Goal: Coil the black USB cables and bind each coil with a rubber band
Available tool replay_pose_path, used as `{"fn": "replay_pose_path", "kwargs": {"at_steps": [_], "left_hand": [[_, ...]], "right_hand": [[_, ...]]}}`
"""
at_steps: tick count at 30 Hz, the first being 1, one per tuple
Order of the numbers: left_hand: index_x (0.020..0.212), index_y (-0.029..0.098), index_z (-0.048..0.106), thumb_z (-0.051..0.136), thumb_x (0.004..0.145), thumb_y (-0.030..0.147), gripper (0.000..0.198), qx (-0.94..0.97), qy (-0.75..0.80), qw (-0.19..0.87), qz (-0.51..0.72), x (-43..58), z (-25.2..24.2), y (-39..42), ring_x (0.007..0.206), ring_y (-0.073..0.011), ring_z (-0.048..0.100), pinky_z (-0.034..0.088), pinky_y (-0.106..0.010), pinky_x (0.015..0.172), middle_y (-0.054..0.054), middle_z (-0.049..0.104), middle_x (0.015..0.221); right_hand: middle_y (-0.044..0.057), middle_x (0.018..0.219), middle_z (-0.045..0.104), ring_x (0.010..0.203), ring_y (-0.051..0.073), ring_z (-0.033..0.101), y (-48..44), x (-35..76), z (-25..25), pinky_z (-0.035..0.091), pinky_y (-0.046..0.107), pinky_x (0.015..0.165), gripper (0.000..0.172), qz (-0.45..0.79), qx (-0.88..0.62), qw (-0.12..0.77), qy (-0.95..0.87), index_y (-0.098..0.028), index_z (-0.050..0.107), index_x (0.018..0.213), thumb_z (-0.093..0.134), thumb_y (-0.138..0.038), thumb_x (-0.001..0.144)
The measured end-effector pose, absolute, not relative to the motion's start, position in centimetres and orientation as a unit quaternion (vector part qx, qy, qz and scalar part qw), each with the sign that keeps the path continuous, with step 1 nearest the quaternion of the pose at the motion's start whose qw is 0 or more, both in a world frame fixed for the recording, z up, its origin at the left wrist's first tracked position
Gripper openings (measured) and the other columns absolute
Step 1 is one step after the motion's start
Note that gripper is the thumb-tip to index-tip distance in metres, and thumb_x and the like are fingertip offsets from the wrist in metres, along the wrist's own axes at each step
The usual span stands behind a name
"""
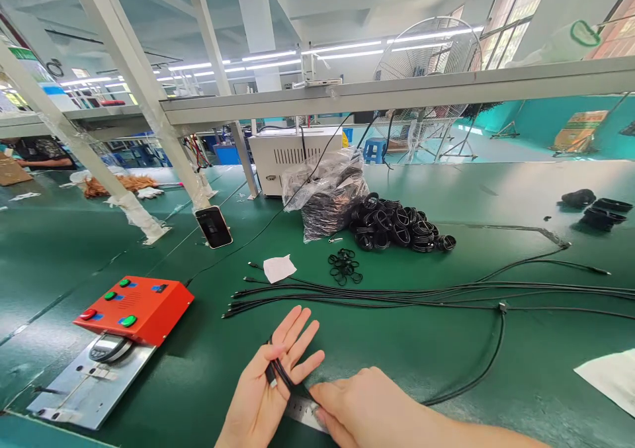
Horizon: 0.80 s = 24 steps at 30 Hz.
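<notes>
**Item:** black cable leads (pixel 280 372), ends lying across L palm, running to steel rule (pixel 303 412) on green bench mat (pixel 208 382), near side.
**L hand** (pixel 262 385): open, palm up, fingers spread, not clenched; leads rest on it.
**R hand** (pixel 370 402): curled over leads at rule, fingertips hidden, grip can't tell.
**Handling:** leads run palm to rule w/o visible kink.
**Adj.:** loose harness cables (pixel 397 296) just far of hands; black cable coils (pixel 397 226) farther; red control box (pixel 133 309) left.
</notes>
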State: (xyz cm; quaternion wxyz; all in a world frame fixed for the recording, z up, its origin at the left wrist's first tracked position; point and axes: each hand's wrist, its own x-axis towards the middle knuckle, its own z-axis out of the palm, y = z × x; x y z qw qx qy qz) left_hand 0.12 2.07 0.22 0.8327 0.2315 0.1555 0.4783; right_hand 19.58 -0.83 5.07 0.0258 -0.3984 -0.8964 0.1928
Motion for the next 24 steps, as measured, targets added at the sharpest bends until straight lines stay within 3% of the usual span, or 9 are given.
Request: {"fn": "replay_pose_path", "kwargs": {"at_steps": [5, 8, 11, 16, 20, 24], "left_hand": [[0.133, 0.016, 0.056, 0.031, 0.091, 0.009, 0.049, 0.185, 0.236, 0.786, 0.540, 1.7, -0.4, 1.2, 0.142, -0.0249, 0.030, 0.015, -0.046, 0.120, -0.005, 0.051, 0.145], [0.127, 0.017, 0.062, 0.037, 0.092, 0.014, 0.042, 0.197, 0.279, 0.765, 0.545, 2.5, 0.0, 0.8, 0.141, -0.0251, 0.032, 0.016, -0.045, 0.120, -0.006, 0.052, 0.144], [0.124, 0.022, 0.064, 0.043, 0.095, 0.022, 0.035, 0.235, 0.307, 0.779, 0.494, 3.1, 0.6, 0.1, 0.140, -0.0275, 0.035, 0.021, -0.045, 0.119, -0.004, 0.048, 0.147], [0.120, 0.026, 0.066, 0.058, 0.090, 0.028, 0.031, 0.315, 0.299, 0.817, 0.380, 3.0, 0.5, -0.6, 0.132, -0.0305, 0.047, 0.031, -0.052, 0.113, -0.008, 0.062, 0.134], [0.122, 0.026, 0.065, 0.061, 0.088, 0.034, 0.035, 0.380, 0.315, 0.811, 0.315, 2.1, 0.4, -0.6, 0.129, -0.0308, 0.051, 0.032, -0.053, 0.112, -0.008, 0.064, 0.132], [0.125, 0.028, 0.062, 0.065, 0.085, 0.036, 0.041, 0.440, 0.381, 0.773, 0.252, 2.0, 0.7, -0.7, 0.132, -0.0287, 0.047, 0.030, -0.050, 0.114, -0.006, 0.061, 0.135]], "right_hand": [[-0.002, 0.065, 0.062, 0.050, 0.017, 0.061, -0.8, 19.7, 5.7, 0.020, 0.027, 0.042, 0.011, 0.100, -0.360, -0.027, -0.927, -0.019, 0.049, 0.076, 0.059, -0.017, 0.079], [-0.001, 0.068, 0.063, 0.052, 0.016, 0.059, -0.5, 20.3, 6.2, 0.022, 0.028, 0.043, 0.011, 0.078, -0.327, -0.026, -0.941, -0.019, 0.051, 0.076, 0.060, -0.016, 0.081], [0.000, 0.077, 0.065, 0.063, 0.014, 0.059, 0.5, 21.4, 6.6, 0.029, 0.027, 0.051, 0.010, 0.075, -0.297, 0.057, -0.950, -0.019, 0.056, 0.081, 0.054, -0.017, 0.091], [0.000, 0.086, 0.063, 0.081, 0.012, 0.053, 2.8, 22.8, 6.7, 0.035, 0.026, 0.072, 0.019, 0.056, -0.211, 0.163, -0.962, -0.019, 0.061, 0.086, 0.047, -0.023, 0.099], [0.001, 0.080, 0.058, 0.072, 0.012, 0.047, 3.8, 23.0, 6.3, 0.032, 0.025, 0.063, 0.022, 0.020, -0.256, 0.167, -0.952, -0.018, 0.061, 0.081, 0.049, -0.026, 0.098], [-0.001, 0.083, 0.059, 0.070, 0.011, 0.049, 4.2, 23.2, 6.2, 0.030, 0.023, 0.055, 0.021, 0.097, -0.283, 0.151, -0.942, -0.021, 0.068, 0.086, 0.052, -0.031, 0.096]]}}
